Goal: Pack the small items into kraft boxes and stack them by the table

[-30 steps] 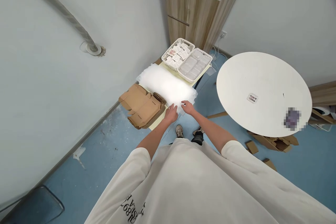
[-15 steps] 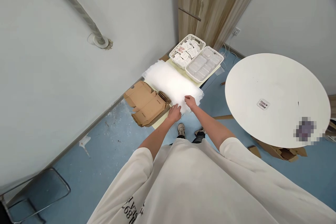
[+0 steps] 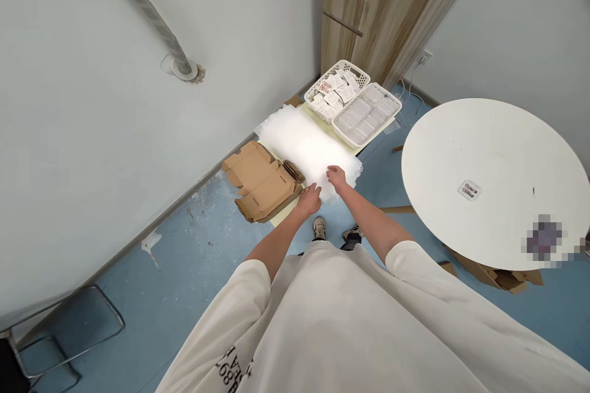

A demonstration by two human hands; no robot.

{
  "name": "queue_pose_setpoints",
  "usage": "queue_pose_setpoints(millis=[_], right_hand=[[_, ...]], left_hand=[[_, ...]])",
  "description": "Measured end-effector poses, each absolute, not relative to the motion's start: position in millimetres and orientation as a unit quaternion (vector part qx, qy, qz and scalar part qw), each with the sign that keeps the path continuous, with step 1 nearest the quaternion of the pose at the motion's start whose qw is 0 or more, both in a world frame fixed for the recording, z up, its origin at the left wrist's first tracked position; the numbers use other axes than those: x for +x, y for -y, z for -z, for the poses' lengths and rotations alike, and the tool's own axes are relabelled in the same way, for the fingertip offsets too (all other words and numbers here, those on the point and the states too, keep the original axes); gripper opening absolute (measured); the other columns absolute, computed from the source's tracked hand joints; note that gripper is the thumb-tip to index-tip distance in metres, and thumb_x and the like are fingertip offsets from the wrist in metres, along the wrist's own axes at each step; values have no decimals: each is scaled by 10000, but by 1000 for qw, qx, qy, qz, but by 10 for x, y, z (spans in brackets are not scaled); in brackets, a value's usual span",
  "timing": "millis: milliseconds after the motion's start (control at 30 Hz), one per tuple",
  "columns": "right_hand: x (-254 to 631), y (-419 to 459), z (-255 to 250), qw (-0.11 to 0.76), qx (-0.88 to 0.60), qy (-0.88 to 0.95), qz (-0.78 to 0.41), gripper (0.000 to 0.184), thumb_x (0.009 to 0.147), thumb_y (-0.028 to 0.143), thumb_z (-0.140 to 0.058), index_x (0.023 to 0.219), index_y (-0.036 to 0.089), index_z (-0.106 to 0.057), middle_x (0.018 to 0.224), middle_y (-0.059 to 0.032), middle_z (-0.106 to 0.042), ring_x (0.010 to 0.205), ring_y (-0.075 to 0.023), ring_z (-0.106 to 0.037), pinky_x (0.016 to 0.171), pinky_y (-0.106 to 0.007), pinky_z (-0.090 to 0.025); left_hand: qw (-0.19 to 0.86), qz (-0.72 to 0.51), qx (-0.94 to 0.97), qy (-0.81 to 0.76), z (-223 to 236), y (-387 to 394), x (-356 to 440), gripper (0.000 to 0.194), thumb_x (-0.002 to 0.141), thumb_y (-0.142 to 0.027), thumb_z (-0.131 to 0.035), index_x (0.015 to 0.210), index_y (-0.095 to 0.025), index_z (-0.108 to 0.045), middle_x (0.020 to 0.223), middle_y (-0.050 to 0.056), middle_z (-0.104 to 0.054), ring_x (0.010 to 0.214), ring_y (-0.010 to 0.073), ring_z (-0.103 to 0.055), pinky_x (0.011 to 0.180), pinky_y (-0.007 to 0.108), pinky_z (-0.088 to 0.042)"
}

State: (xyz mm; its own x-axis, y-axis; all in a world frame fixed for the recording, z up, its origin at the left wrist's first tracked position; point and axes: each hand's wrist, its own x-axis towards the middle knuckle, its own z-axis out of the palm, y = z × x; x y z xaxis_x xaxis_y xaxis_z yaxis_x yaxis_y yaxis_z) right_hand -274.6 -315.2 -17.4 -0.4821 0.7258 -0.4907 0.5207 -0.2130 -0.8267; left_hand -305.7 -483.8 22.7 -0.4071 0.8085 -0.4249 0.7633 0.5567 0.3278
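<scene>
A stack of thin, translucent white sheets (image 3: 306,138) lies across the low table, its near edge under my hands. My left hand (image 3: 308,199) is at the stack's near left corner, beside the flattened cardboard boxes (image 3: 265,181). Its fingers are slightly bent and apart, and I see nothing held in them. Over the near right part of the sheets is my right hand (image 3: 336,177), thumb and fingers pinched together. Whatever lies between those fingertips blends into the white and cannot be made out.
Behind the sheets stand a white basket (image 3: 318,104) of printed packets and another basket (image 3: 338,135) of clear plastic boxes. A round white table (image 3: 488,141) at right bears a small clear box (image 3: 470,190). A wood-grain cabinet (image 3: 364,12) stands behind; a metal-framed chair (image 3: 104,307) is at lower left.
The whole view has shifted slightly, so the tables and baskets appear a little further right. Both hands keep nearly the same place over the sheets' near edge.
</scene>
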Motion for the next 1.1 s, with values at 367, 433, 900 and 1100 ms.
queue_pose_setpoints(millis=[367,433,900,1100], right_hand=[[-2832,3094,38,52,-437,756,-484,370,782,167,-507,1115,193,-666,1167,-95,-645,987,-220,-614,885,-369,-516],[-2839,3057,25,36,-376,844,-381,391,803,146,-518,1164,190,-663,1261,-129,-599,1079,-267,-580,926,-408,-491],[-2993,2780,66,-90,-120,978,-142,306,968,159,-435,1141,174,-687,1240,-152,-642,1106,-304,-525,929,-412,-341],[-2991,2752,-140,-38,-139,981,-127,338,980,137,-404,1095,178,-719,1171,-146,-621,1043,-278,-495,888,-388,-309]], left_hand=[[235,-34,494,-836,-284,4798,-3059,437,938,-177,-443,1368,-161,-521,1542,145,-430,1324,293,-487,1052,424,-407],[201,-35,511,-835,-329,4755,-3066,408,921,-132,-439,1311,-155,-558,1493,147,-481,1309,287,-491,1061,429,-383],[129,32,464,-876,-412,4363,-3511,293,890,-91,-473,1124,-129,-645,1119,169,-658,1154,297,-547,1084,460,-301],[142,8,424,-895,-560,4312,-3460,480,933,-190,-466,1408,-134,-494,1409,201,-541,1329,326,-470,1126,490,-298]])
